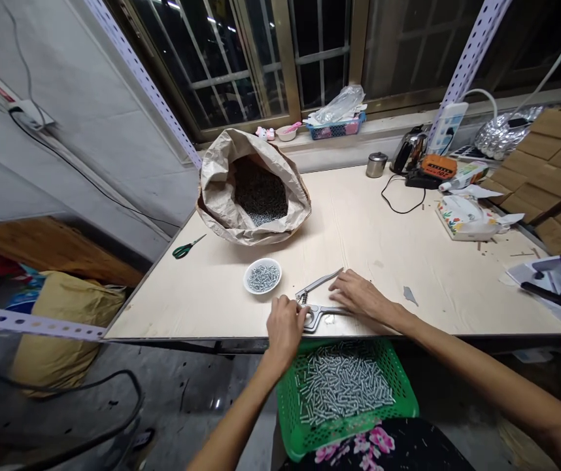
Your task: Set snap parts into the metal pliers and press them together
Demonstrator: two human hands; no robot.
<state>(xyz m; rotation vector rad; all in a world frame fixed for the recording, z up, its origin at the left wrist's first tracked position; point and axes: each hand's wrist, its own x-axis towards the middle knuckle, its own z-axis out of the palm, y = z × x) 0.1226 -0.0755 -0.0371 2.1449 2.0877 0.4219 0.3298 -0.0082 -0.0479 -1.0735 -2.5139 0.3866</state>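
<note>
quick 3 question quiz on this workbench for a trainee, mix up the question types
1. True or false: the green basket is empty.
2. What lies on the table left of the paper sack? A. green-handled scissors B. a hammer C. a phone
3. Which hand is nearest the white bowl?

Key: 1 false, it holds small metal parts; 2 A; 3 the left hand.
</note>
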